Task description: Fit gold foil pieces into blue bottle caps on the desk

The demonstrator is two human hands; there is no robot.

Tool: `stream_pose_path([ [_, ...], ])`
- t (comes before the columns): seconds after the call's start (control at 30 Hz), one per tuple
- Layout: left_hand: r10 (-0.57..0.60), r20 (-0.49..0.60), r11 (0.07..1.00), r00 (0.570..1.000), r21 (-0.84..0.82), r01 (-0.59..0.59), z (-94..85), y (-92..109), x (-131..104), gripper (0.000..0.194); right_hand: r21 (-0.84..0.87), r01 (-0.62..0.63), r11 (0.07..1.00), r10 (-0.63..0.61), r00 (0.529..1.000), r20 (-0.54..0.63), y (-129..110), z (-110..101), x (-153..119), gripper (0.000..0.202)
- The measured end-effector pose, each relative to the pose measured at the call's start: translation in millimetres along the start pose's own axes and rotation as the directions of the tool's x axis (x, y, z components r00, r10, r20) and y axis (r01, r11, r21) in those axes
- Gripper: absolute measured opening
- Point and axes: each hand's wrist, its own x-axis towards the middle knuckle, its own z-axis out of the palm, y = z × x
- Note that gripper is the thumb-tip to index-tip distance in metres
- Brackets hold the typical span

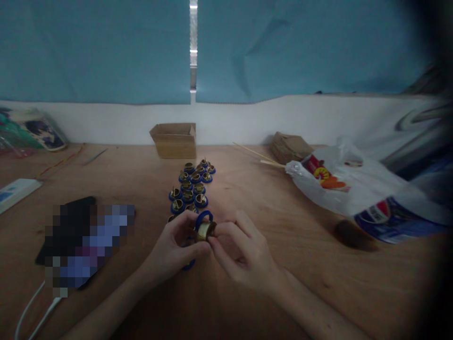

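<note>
My left hand (174, 249) grips a small brass-coloured round fitting (204, 231) between thumb and fingers. A blue ring (202, 217) stands at its upper side; I cannot tell whether it is fixed to it. On the fitting's right side, my right hand (249, 255) pinches with thumb and forefinger, and whatever tiny piece may lie there is hidden. Just beyond my hands, several similar brass-coloured fittings with blue rings (188, 195) stand in a cluster on the wooden table (300, 288). More blue rings (189, 264) show partly beneath my left hand.
An open cardboard box (177, 144) stands at the back, with a brown packet (290, 147) farther right. A white plastic bag (329, 198) and a cola bottle (392, 219) lie at right. At left are a blurred-out phone (99, 250), a dark flat object (79, 212) and a white power strip (19, 192).
</note>
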Motion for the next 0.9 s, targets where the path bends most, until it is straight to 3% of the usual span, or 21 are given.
stream_pose_path([
  [0.1, 0.001, -0.005, 1.000, 1.000, 0.013, -0.001, -0.3, -0.4, -1.7, 0.030, 0.060, -0.034, 0.998, 0.028, 0.996, 0.085, -1.3, -0.3, -0.1, 0.006],
  [0.27, -0.012, -0.011, 1.000, 1.000, 0.018, 0.012, -0.7, -2.4, -1.5, 0.032, 0.176, -0.209, 0.962, 0.174, 0.965, 0.196, -4.7, -1.0, 1.0, 0.015],
  [0.57, 0.011, -0.013, 1.000, 1.000, 0.009, -0.010, -1.5, -1.3, 0.2, 0.033, 0.197, -0.330, 0.923, 0.290, 0.935, 0.206, -3.8, 1.4, 5.4, 0.019],
  [0.9, 0.022, 0.034, 0.999, 0.999, 0.030, -0.023, -1.4, -5.2, -2.7, 0.033, 0.210, -0.315, 0.925, 0.279, 0.942, 0.185, -1.0, 2.4, 2.8, 0.023],
])
